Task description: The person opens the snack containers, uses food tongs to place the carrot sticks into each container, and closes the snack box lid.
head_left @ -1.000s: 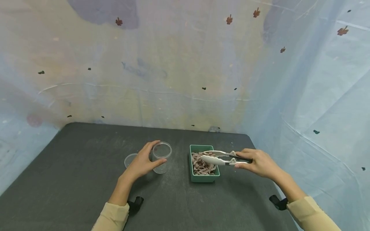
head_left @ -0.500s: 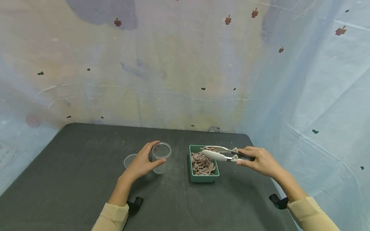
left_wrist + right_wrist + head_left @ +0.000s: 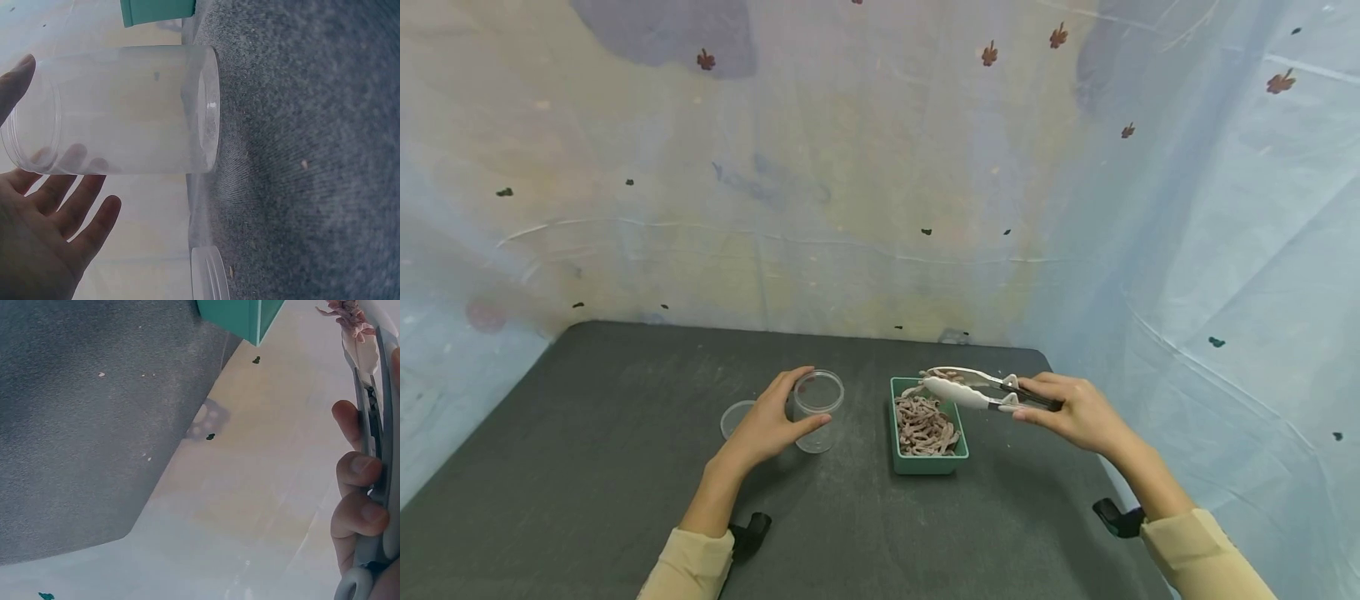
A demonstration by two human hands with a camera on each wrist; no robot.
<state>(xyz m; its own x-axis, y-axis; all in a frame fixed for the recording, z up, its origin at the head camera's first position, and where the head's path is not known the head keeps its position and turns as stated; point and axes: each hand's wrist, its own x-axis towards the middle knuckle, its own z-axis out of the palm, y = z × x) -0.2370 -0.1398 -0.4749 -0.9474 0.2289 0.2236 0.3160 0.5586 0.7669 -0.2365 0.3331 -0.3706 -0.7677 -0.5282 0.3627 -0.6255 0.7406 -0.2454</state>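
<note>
My left hand holds a clear plastic jar near its top, thumb on one side and fingers on the other; the jar stands upright and uncapped on the dark table. In my right hand is a pair of tongs with pale tips and dark handles, gripped by the handles. Between the tong tips sits a clump of brownish-pink strips, raised over the far end of a green rectangular container. More of the same strips fill that container.
A clear round lid lies on the dark table, left of the jar and partly behind my left hand. Plastic sheeting hangs behind the table and along its right side. A few pale crumbs dot the tabletop.
The tongs have risen out of the green container with a clump of strips between their tips. My left hand and the jar have stayed in place.
</note>
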